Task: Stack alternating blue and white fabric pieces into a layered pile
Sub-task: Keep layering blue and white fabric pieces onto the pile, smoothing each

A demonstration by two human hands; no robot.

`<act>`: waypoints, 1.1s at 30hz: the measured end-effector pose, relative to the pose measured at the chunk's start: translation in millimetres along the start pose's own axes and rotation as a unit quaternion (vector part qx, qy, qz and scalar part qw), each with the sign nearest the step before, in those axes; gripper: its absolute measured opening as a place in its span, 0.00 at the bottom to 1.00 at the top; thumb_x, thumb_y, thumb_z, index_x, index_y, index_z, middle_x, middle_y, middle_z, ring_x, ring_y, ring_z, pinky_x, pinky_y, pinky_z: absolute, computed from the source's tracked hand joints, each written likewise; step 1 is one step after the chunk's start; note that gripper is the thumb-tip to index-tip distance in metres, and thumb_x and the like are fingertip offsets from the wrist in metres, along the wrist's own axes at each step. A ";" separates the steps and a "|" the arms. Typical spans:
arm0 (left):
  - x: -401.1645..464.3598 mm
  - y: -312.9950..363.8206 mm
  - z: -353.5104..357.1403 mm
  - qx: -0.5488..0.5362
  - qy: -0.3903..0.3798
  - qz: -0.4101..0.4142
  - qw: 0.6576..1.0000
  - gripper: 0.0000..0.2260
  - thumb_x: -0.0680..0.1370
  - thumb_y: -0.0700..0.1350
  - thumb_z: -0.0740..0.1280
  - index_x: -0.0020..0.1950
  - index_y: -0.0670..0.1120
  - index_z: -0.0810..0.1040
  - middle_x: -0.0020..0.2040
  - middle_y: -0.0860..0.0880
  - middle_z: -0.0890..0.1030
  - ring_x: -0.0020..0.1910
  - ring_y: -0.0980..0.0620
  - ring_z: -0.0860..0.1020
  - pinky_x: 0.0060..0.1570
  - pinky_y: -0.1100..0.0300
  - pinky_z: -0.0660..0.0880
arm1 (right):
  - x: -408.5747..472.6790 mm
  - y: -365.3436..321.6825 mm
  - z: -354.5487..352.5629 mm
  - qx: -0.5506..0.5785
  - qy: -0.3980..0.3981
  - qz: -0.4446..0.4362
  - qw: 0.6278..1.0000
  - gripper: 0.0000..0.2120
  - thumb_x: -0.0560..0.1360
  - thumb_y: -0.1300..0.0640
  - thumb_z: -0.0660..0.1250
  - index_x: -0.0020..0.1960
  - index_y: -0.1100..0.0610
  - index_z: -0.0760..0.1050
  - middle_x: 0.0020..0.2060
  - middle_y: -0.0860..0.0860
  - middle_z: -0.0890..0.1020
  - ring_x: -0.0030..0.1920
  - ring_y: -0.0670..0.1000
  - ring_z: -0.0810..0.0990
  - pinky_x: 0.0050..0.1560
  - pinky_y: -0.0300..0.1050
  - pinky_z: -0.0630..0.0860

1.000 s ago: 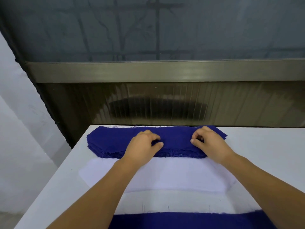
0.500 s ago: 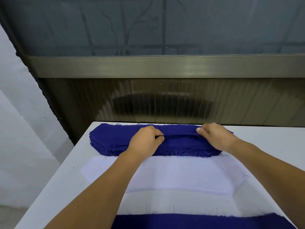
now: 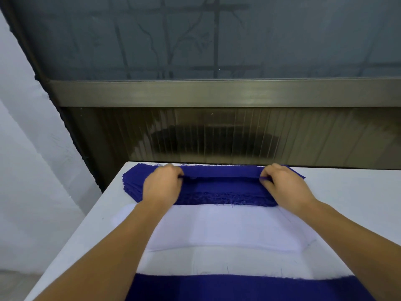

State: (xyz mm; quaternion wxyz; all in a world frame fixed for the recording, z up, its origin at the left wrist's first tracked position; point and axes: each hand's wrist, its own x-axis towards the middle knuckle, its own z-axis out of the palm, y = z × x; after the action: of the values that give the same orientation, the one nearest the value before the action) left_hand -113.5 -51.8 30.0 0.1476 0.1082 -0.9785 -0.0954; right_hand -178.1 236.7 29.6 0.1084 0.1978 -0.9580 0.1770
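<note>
A thick stack of blue fabric pieces (image 3: 221, 190) lies along the far edge of the white table (image 3: 351, 205). My left hand (image 3: 161, 185) and my right hand (image 3: 284, 185) each pinch the near edge of the top blue piece (image 3: 221, 172), which is lifted and stretched taut between them. In front of the stack lies a pile of white fabric pieces (image 3: 227, 227). Nearer to me a white piece (image 3: 238, 263) rests on a layered pile with a blue piece (image 3: 238, 287) at the bottom of the frame.
A dark ribbed panel (image 3: 217, 135) and a metal window ledge (image 3: 217, 92) rise directly behind the table. The table's left edge (image 3: 82, 231) drops off beside a white wall. Bare tabletop lies to the right of the fabric.
Both hands have moved apart along the blue stack and toward its far side, and they have pinched up the top blue piece's edge, now taut between them.
</note>
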 end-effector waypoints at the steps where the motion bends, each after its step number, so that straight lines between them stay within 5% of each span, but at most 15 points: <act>1: -4.4 -10.4 -7.0 0.026 0.011 -0.001 1.000 0.10 0.80 0.44 0.59 0.56 0.52 0.79 0.51 0.51 0.79 0.48 0.50 0.77 0.46 0.54 0.78 | -4.7 -1.0 -4.5 -0.008 0.011 -0.009 1.000 0.05 0.78 0.57 0.62 0.46 0.49 0.72 0.46 0.45 0.75 0.46 0.48 0.73 0.43 0.40 0.67; 7: -66.1 -31.1 -52.6 0.061 0.086 0.090 0.990 0.07 0.78 0.46 0.66 0.53 0.51 0.81 0.51 0.52 0.82 0.49 0.52 0.78 0.49 0.58 0.73 | -68.2 -7.7 -40.7 -0.061 0.048 -0.088 0.993 0.01 0.76 0.55 0.67 0.47 0.51 0.75 0.42 0.45 0.78 0.41 0.46 0.73 0.42 0.38 0.68; 10: -113.2 -28.0 -68.1 0.056 0.063 0.144 0.986 0.05 0.72 0.43 0.73 0.47 0.50 0.84 0.43 0.53 0.82 0.41 0.52 0.78 0.42 0.58 0.75 | -119.8 -1.1 -53.1 -0.054 0.032 -0.104 0.993 0.07 0.70 0.58 0.74 0.42 0.51 0.76 0.36 0.44 0.77 0.35 0.46 0.74 0.36 0.39 0.72; 18: -202.9 -36.6 -59.6 -0.023 0.039 0.167 0.985 0.17 0.59 0.35 0.80 0.40 0.50 0.80 0.40 0.57 0.80 0.38 0.53 0.79 0.41 0.64 0.71 | -204.9 15.1 -52.1 -0.053 0.050 -0.167 0.983 0.20 0.54 0.69 0.81 0.40 0.53 0.80 0.38 0.44 0.80 0.40 0.43 0.73 0.43 0.37 0.69; 22: -221.0 -43.8 -57.2 -0.038 0.071 0.171 0.982 0.24 0.50 0.30 0.79 0.41 0.47 0.82 0.43 0.54 0.81 0.42 0.54 0.78 0.45 0.64 0.68 | -222.7 13.3 -50.7 -0.034 0.082 -0.203 0.975 0.06 0.65 0.62 0.69 0.40 0.55 0.81 0.41 0.46 0.82 0.44 0.43 0.74 0.47 0.35 0.69; 29: -249.7 -61.7 -44.5 -0.060 0.083 0.188 0.977 0.28 0.42 0.25 0.75 0.38 0.45 0.82 0.41 0.53 0.81 0.45 0.58 0.72 0.45 0.65 0.69 | -240.6 19.2 -37.8 -0.079 0.143 -0.267 0.950 0.28 0.80 0.56 0.45 0.39 0.56 0.84 0.43 0.48 0.84 0.49 0.45 0.73 0.50 0.39 0.71; 31: -248.8 -60.9 -41.7 -0.068 0.085 0.165 0.980 0.28 0.44 0.24 0.75 0.38 0.46 0.81 0.41 0.53 0.81 0.45 0.59 0.72 0.46 0.66 0.68 | -238.3 17.5 -38.6 -0.084 0.141 -0.255 0.953 0.23 0.78 0.58 0.50 0.39 0.56 0.84 0.43 0.49 0.84 0.48 0.46 0.74 0.49 0.39 0.70; 33: -246.1 -58.9 -41.7 -0.087 0.080 0.132 0.984 0.26 0.49 0.25 0.76 0.40 0.47 0.80 0.42 0.55 0.80 0.44 0.59 0.72 0.44 0.66 0.68 | -232.9 17.8 -45.2 -0.095 0.151 -0.229 0.957 0.06 0.68 0.61 0.67 0.38 0.56 0.83 0.42 0.48 0.84 0.45 0.47 0.78 0.48 0.38 0.70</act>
State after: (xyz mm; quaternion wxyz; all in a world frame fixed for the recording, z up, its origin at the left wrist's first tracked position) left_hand 139.8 -55.6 -9.8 0.2458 -0.0283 -0.9571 -0.1510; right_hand 29.9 348.6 0.9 0.3076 0.3718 -0.8719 0.0833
